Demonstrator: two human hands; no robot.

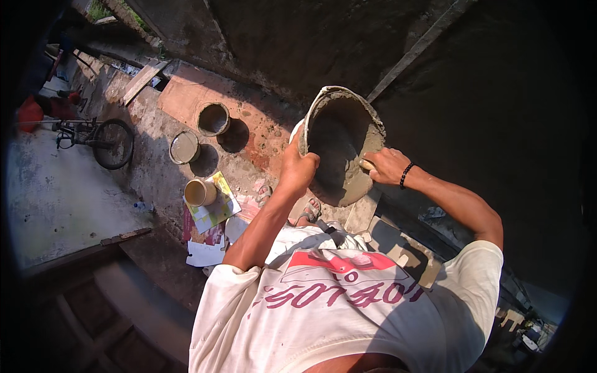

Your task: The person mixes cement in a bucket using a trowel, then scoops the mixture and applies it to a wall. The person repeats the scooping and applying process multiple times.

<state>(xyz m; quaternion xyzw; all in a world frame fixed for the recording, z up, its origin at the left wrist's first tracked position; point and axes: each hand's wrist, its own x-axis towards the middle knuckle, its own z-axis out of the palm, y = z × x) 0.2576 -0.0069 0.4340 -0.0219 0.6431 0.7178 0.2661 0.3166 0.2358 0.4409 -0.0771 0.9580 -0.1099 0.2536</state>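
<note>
A large mortar-crusted bucket (377, 122) is tilted in front of me, its mouth facing me. Wet grey mortar (356, 185) coats its inside and lies thickest at the lower right. My left hand (298, 165) is closed on the left side of the bucket's rim. Inside the mouth, on the right, my right hand (387, 166) grips a trowel by its pale handle (367, 165). The trowel's blade cannot be made out against the mortar. A dark bead bracelet circles my right wrist.
On the ground at left stand a dark-mouthed bucket (213, 119), a pail with grey contents (185, 148) and a cream tub (199, 193) on printed sheets (217, 211). A bicycle (112, 143) is farther left. A dark wall surface (472, 118) with a wooden batten (416, 50) rises ahead.
</note>
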